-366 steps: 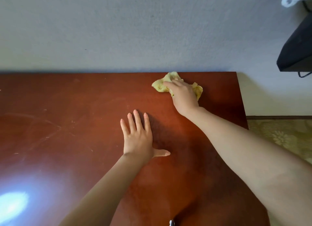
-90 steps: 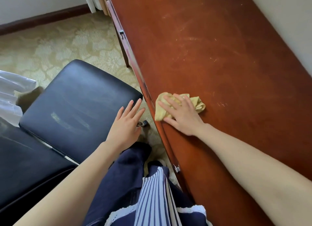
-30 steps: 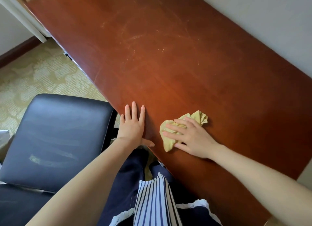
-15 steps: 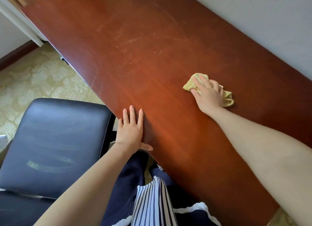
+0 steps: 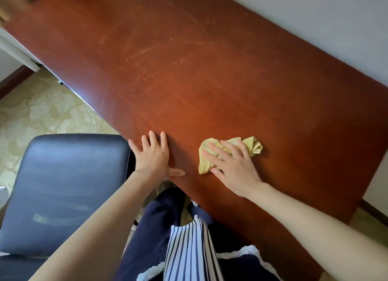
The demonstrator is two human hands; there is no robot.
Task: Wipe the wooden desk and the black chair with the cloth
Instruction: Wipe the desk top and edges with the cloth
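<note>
Two bare hands lie on the reddish wooden worktop, both close to its near long edge. The right hand is flat on the crumpled yellow cloth. Its fingers are straight and spread, so the grip is wide: it presses the cloth down rather than closing round it. The cloth sits a little in from the near edge, in the part of the worktop toward its right end. One bunched corner sticks out past the fingertips on the side toward the wall edge. Another fold shows beside the thumb.

The left hand rests palm down right at the near edge, just left of the cloth and apart from it. Its grip is also wide and holds nothing, with the fingers pointing across the worktop and the thumb stretched out along the edge.

Fine pale scratches mark the wood toward the middle and the left end. The far long edge runs along a pale wall.

The black chair stands off the near edge, to the left of the left hand, with its padded seat facing up. The seat has a few light streaks on it. Patterned beige carpet shows beyond the chair. Below the hands are dark blue trousers and a blue-and-white striped apron.
</note>
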